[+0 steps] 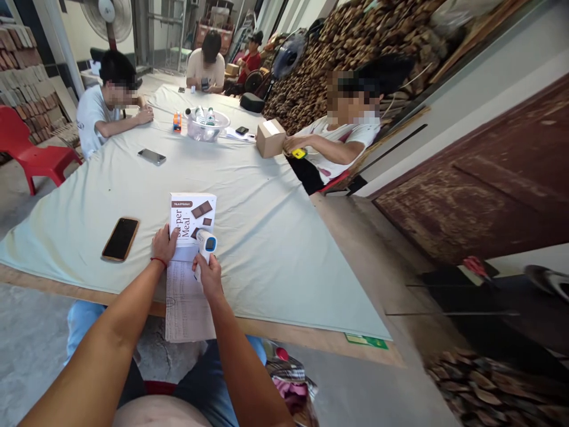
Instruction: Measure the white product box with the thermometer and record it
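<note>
**Thermometer gun aimed at the box — reading step in hand**

Left hand point(165, 244): fingers laid on the lower left corner of the white box point(192, 218), pinning it flat. It presses rather than grips; nothing is enclosed in it.

Right hand point(207, 276): clenched around the handle of the thermometer gun point(205, 244), whose white and blue head tips forward toward the box, over the box's lower right corner. Whether the nose touches the box cannot be told.

Position: the box lies on the pale cloth-covered surface point(267, 237) just ahead of the person, with a printed sheet of paper point(186, 302) under its near edge, running back over the surface edge toward the lap. From the box, a dark phone point(120, 238) lies at 9 o'clock, apart from the left hand. A second phone point(152, 156) is at 11 o'clock, well apart. A clear plastic bowl point(207, 127) of small bottles is at 12 o'clock, far off. A brown carton point(271, 138) sits at 1 o'clock under a co-worker's hand point(291, 143).

Judgement: the step in hand looks like pointing the thermometer gun at the box while the other hand steadies it. The next move calls for holding the thermometer gun steady on the box, keeping the box still, and keeping its screen facing the person.
</note>
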`<state>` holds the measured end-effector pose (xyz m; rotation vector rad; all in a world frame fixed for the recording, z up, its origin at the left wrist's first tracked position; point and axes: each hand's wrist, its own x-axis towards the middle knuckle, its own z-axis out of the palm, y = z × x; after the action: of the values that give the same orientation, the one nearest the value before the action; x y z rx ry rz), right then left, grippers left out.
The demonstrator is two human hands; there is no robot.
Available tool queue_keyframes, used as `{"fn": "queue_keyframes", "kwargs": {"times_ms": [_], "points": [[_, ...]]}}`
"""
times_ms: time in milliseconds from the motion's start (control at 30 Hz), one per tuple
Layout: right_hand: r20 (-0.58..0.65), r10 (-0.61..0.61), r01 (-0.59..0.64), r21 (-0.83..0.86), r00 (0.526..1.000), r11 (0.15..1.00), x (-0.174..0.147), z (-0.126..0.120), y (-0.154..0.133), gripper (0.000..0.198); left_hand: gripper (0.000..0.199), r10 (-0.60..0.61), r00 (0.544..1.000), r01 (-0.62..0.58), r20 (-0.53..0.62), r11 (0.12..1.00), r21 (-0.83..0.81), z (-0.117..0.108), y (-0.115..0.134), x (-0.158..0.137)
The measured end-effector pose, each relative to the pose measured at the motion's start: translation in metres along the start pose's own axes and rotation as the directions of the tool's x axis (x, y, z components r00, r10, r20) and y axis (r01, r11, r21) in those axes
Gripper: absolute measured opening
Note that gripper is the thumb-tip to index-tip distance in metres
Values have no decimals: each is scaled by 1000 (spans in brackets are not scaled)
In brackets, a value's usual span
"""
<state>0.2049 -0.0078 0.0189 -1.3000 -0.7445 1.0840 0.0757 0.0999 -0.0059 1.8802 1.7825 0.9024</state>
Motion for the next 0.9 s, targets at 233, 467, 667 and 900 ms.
{"fn": "queue_keyframes", "kwargs": {"times_ms": [233, 467, 667, 900], "points": [[-41, -5, 3, -62, 999, 998, 5, 5, 11, 30, 35, 7, 1000, -9, 23, 998, 68, -1, 0, 0], [-33, -3, 0, -93, 999, 996, 5, 5, 9, 28, 34, 17, 1000, -18, 15, 996, 84, 0, -1, -1], [-52, 1, -8, -140, 999, 990, 6, 8, 9, 26, 34, 28, 1000, -29, 10, 995, 90, -1, 0, -1], [-67, -21, 6, -211, 998, 977, 4, 8, 7, 24, 33, 27, 1000, -28, 4, 996, 85, 0, 0, 0]]}}
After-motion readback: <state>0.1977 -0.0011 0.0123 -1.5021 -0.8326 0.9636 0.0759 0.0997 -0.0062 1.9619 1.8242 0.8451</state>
